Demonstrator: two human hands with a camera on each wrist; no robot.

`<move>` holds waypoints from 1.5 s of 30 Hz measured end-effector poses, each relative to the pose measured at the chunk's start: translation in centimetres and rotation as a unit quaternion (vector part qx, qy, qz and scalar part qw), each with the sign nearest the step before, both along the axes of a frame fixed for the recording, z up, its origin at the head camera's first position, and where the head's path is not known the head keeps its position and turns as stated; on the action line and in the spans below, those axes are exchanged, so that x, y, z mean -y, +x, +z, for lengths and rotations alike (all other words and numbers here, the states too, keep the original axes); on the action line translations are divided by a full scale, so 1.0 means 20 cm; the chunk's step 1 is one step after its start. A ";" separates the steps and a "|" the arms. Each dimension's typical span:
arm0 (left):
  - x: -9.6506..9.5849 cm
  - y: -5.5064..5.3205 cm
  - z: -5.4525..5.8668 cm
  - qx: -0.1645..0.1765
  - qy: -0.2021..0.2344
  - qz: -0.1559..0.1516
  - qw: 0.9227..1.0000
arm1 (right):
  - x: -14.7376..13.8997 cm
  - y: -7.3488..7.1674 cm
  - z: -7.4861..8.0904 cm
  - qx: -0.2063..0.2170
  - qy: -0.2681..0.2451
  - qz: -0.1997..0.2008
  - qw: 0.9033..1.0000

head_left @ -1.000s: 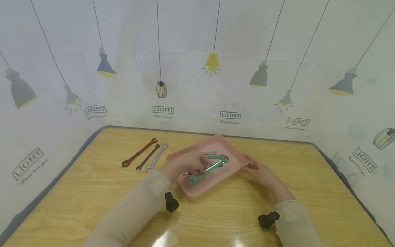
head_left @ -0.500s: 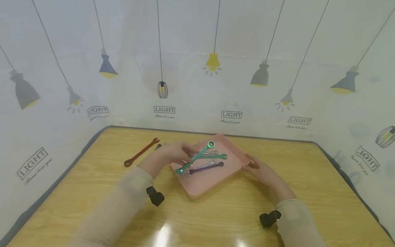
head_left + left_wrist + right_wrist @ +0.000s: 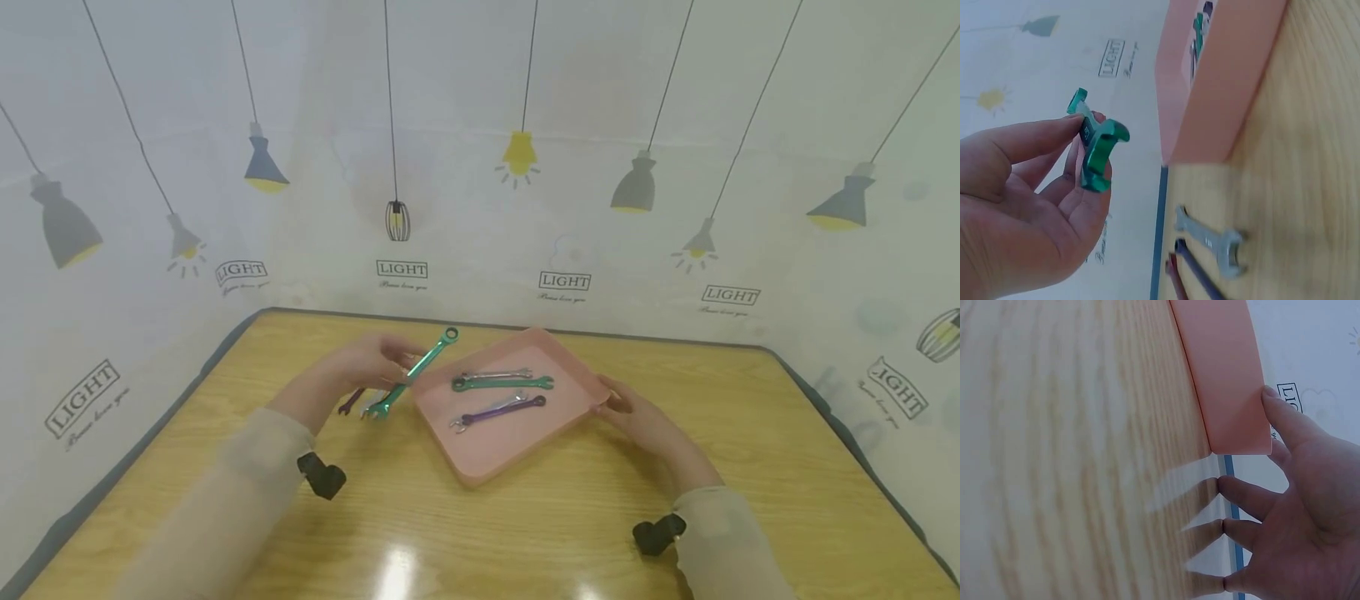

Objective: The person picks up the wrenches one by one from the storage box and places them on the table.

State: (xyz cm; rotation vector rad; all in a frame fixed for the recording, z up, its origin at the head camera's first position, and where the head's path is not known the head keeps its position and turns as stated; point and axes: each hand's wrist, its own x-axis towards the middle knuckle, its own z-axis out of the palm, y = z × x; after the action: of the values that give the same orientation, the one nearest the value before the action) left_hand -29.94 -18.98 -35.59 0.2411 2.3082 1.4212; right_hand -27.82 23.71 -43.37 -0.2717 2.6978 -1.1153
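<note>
My left hand (image 3: pixel 363 364) pinches a green combination wrench (image 3: pixel 426 363) between thumb and fingers, raised over the table just left of the pink tray (image 3: pixel 487 467). In the left wrist view the wrench's open jaw end (image 3: pixel 1102 156) faces the camera. My right hand (image 3: pixel 639 423) holds the tray's right corner, thumb on the rim and index finger round the corner. Its other fingertips (image 3: pixel 1225 528) rest on the table. Inside the tray lie a second green wrench (image 3: pixel 517 383), a purple wrench (image 3: pixel 506 409) and silver wrenches (image 3: pixel 498 373).
On the table under my left hand lie a silver wrench (image 3: pixel 1210 240), a dark purple wrench (image 3: pixel 1197 269) and a red wrench (image 3: pixel 1175 278); in the head view the hand partly covers them. A wall sheet printed with lamps (image 3: pixel 465 167) rises behind the wooden table (image 3: pixel 525 542).
My left hand has lifted the green wrench out of the tray and carried it left, past the tray's edge. My right hand has stayed at the tray's corner.
</note>
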 end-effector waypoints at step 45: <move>0.65 -0.26 -0.22 0.021 -0.169 0.114 0.979 | -0.01 0.00 -0.01 0.011 -0.007 -0.008 1.000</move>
State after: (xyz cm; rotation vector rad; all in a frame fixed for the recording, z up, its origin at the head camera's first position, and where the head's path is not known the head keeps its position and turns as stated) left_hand -35.22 -31.89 -39.91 -0.1564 2.5566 1.0894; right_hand -27.87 23.91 -43.63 -0.2385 2.6798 -1.1351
